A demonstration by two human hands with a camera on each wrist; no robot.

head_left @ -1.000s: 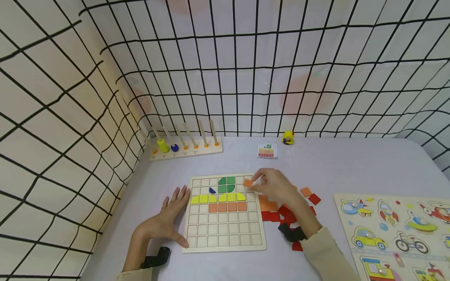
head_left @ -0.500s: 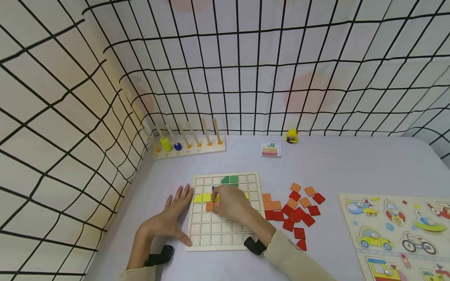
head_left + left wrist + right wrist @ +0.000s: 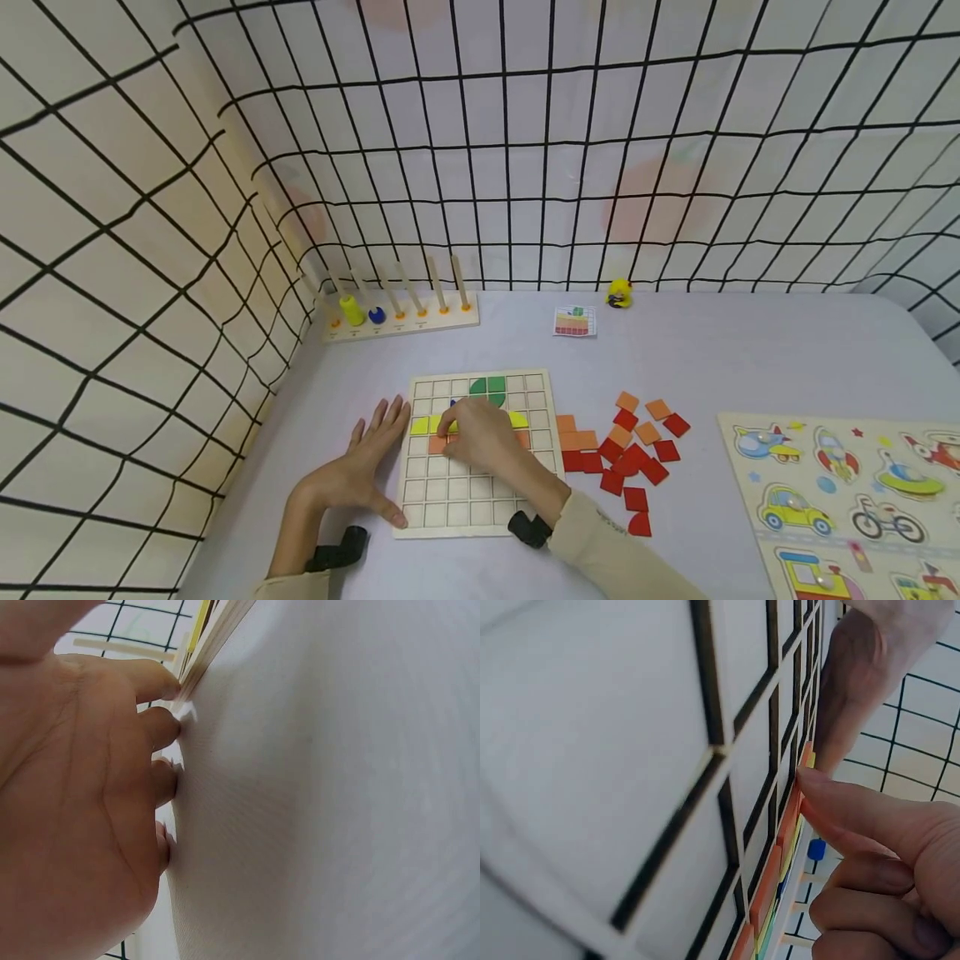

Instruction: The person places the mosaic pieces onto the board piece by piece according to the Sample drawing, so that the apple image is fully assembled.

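Observation:
A pale wooden grid board (image 3: 480,530) lies on the table, with green, yellow and orange tiles set in its upper cells. My right hand (image 3: 483,435) reaches over it, thumb and forefinger pinching an orange square tile (image 3: 437,445) in the second cell of the row under the yellow tiles (image 3: 420,426). In the right wrist view the thumb tip presses at the edge of an orange tile (image 3: 788,821). Spread along the board's left edge, my left hand (image 3: 356,475) rests with its thumb at the lower corner and fingers straight. A small blue piece is mostly hidden behind the right hand.
Loose orange tiles (image 3: 588,439) and red tiles (image 3: 636,499) lie right of the board. Farther right is a vehicle puzzle board (image 3: 832,467). A picture card (image 3: 575,321), a yellow duck (image 3: 618,293) and a peg stand (image 3: 450,319) stand behind, before a black net.
My right hand has carried an orange tile from the board's upper right down left to the left end of the orange row. The left hand has stayed at the board's edge.

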